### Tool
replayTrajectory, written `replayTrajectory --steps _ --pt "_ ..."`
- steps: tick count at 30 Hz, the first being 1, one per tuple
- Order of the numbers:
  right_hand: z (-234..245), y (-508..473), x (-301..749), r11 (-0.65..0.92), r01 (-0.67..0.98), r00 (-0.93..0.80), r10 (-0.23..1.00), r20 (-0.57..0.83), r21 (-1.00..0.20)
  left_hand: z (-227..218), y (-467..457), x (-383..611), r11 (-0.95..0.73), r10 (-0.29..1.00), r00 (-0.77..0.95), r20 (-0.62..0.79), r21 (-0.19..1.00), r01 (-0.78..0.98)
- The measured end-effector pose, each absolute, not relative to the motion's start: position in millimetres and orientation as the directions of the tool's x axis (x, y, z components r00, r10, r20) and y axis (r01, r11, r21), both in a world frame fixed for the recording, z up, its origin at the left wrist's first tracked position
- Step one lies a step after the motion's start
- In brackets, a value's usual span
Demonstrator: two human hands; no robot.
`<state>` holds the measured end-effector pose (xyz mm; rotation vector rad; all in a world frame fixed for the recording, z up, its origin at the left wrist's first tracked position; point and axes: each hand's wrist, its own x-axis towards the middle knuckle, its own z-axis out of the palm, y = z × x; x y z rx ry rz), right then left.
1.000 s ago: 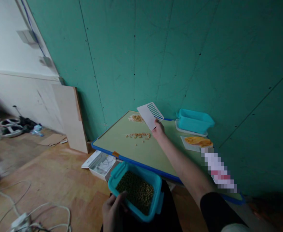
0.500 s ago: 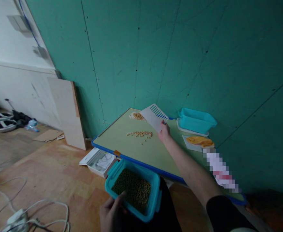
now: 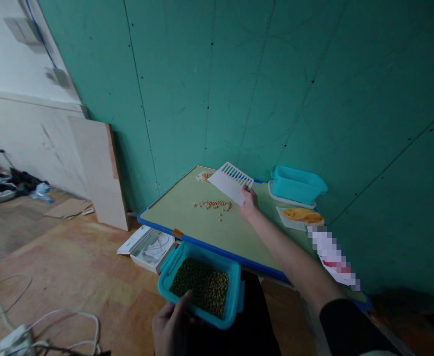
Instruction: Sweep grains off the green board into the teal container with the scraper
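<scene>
My left hand (image 3: 170,319) is closed on the near rim of a turquoise plastic tub (image 3: 235,289), its thumb over the edge. Inside the tub lie dark green beans (image 3: 187,277), with pale yellow beans (image 3: 217,294) gathered toward the right side. Out over the table, my right hand (image 3: 249,201) grips a flat white scraper (image 3: 229,187) with a row of slots along its far edge. Just left of the scraper, a pile of yellow beans (image 3: 204,176) is partly covered by it. A loose band of yellow beans (image 3: 214,203) lies nearer to me.
Toward the right of the blue-edged table (image 3: 239,240) stand another turquoise tub (image 3: 300,185) and a folded orange cloth (image 3: 302,215). An open white box (image 3: 152,254) sits below the table's left part. A board (image 3: 100,173) leans on the green wall (image 3: 187,89). Cables (image 3: 72,312) cross the floor.
The white scraper has shifted a little left and tipped flatter, covering more of the bean pile. My left hand still holds the tub. The whole view has moved slightly.
</scene>
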<state>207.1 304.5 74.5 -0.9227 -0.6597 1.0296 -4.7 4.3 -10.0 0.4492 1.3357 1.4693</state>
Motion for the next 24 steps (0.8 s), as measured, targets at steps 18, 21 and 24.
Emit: replayTrajectory --steps 18,21,24 --pt "52.5 185.3 278.6 0.329 0.19 0.434 0.817 0.38 -0.925 -1.7 7.4 -8.2 0.158 0.882 -0.314 -0.352 0.847 -0.507" --pt "54.6 183.7 275.6 0.316 0.234 0.417 0.821 0.389 -0.919 0.0 8.2 -13.1 0.166 0.891 -0.283 -0.355 0.835 -0.525" --pt "58.8 181.3 272.5 0.297 0.293 0.398 0.827 0.398 -0.909 -2.3 9.8 -16.3 0.166 0.888 -0.282 -0.364 0.825 -0.541"
